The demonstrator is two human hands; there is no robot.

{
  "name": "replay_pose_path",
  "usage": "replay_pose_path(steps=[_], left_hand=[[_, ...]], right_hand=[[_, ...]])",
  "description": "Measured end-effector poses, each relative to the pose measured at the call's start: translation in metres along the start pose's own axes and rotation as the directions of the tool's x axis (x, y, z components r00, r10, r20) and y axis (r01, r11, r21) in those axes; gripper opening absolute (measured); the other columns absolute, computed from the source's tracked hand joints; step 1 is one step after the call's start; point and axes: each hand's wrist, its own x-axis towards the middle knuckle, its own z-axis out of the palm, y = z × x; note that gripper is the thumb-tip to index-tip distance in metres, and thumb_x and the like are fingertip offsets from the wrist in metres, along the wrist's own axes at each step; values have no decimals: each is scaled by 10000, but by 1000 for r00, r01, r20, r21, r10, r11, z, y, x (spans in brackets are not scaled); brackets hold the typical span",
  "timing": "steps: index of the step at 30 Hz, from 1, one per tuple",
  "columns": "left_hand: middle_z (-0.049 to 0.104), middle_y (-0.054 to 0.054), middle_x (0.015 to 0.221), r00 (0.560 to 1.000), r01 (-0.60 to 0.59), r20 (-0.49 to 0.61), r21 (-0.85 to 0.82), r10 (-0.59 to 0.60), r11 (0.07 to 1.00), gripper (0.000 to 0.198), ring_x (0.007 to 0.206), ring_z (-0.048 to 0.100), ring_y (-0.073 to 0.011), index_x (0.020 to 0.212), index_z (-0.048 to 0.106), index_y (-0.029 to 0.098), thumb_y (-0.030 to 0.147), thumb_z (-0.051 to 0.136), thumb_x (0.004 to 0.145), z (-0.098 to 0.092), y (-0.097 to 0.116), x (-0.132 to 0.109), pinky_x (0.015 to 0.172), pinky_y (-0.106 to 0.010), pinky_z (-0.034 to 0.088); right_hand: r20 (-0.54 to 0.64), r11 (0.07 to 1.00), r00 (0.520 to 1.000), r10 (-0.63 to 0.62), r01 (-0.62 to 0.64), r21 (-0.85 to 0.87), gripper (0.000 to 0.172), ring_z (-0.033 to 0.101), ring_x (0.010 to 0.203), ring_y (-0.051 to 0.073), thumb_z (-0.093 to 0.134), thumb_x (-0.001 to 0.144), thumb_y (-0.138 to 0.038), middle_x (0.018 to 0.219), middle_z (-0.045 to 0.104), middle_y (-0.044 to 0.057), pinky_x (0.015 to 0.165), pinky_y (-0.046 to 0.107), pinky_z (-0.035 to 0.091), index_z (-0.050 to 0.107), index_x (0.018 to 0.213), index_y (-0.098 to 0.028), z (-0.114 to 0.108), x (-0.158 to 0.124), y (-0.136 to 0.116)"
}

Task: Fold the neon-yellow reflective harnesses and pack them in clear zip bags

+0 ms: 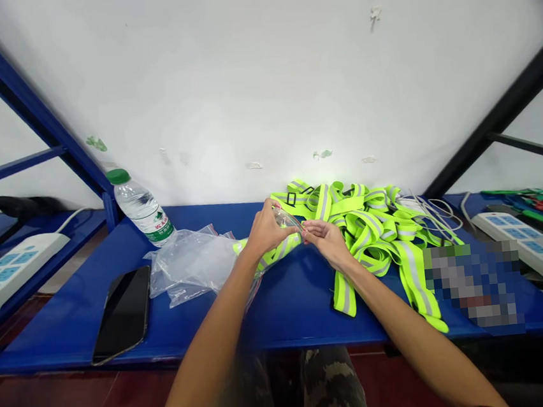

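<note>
"checking your grip?"

"hands together: your left hand (265, 230) and right hand (327, 240) pinch clear plastic film (285, 218) above a blue metal bench (178, 327); tugging hard could snag the neon-yellow reflective strap (276, 251)."

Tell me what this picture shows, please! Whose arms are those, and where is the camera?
There is no machine here, just a person's two bare arms. The camera is worn on the person's head, so you see what they see when they look down, and the arms reach out from the bottom of the picture.

The left hand holds a small clear plastic piece, maybe a little bag, though it's hard to tell. The right hand's fingertips touch it. A bright yellow reflective strap runs under the left hand.

On the blue table lie a heap of yellow straps, a clear plastic bag, a black phone and a water bottle.
</note>
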Motion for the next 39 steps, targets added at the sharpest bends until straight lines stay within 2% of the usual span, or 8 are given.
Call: replay_pose_path(steps=[3, 11, 20, 25, 28, 33, 39], left_hand=[[627, 10, 825, 1000, -7, -4, 5, 7, 1000, 601, 786, 611, -213, 1025, 430, 220, 423, 823, 618, 1, 1, 0, 702, -301, 413], [625, 19, 789, 1000, -9, 8, -37, 9, 999, 600, 751, 611, -201, 1011, 430, 219, 437, 826, 616, 0, 3, -1, 672, -289, 409], [639, 0, 835, 997, -62, 40, 26, 61, 998, 632, 798, 623, -218, 1074, 427, 221, 484, 803, 639, 7, 0, -1, 725, -310, 441], [653, -66, 951, 1000, -23, 23, 88, 21, 996, 628, 922, 633, -280, 1145, 455, 204, 560, 720, 702, 6, 3, -2, 810, -371, 460], [657, -81, 955, 998, -1, 65, 101, -6, 995, 598, 982, 634, -302, 1216, 447, 190, 508, 668, 760, 6, 2, -2, 847, -396, 468], [662, -105, 1057, 995, -12, 101, 80, 4, 997, 633, 1104, 608, -318, 1278, 430, 191, 416, 691, 746, 11, -1, -1, 913, -418, 472], [650, -101, 1143, 998, 0, 56, 47, -3, 999, 605, 1134, 599, -310, 1276, 456, 220, 370, 704, 745, 11, 0, -2, 948, -420, 467]], right_hand=[[-7, 1000, 1000, 20, -20, 22, 521, 594, 629, 138, 916, 458, -397, 714, 655, 6, 596, 297, 511, 684, 865, -169, 1, 0, 0], [15, 999, 1000, 13, -14, 31, 489, 590, 677, 137, 876, 538, -427, 792, 678, 18, 563, 254, 475, 680, 915, -186, 3, -1, 2], [35, 995, 999, 33, -36, 98, 442, 571, 637, 132, 887, 515, -362, 742, 672, 4, 571, 263, 457, 676, 864, -191, 4, -2, 1], [33, 993, 999, 15, -18, 115, 433, 553, 630, 114, 879, 517, -336, 742, 655, -2, 561, 242, 445, 674, 871, -195, 5, -3, -1], [29, 994, 999, 30, -33, 105, 409, 533, 603, 109, 862, 510, -303, 707, 633, -13, 542, 241, 436, 675, 857, -195, 6, -4, -1], [23, 995, 999, 38, -39, 89, 394, 512, 574, 104, 821, 531, -255, 681, 614, -33, 530, 247, 407, 670, 889, -188, 3, -3, 0], [1, 1000, 1000, -7, 7, 3, 462, 610, 695, 137, 871, 534, -358, 779, 682, 9, 669, 280, 480, 683, 920, -188, 0, -1, 0]])
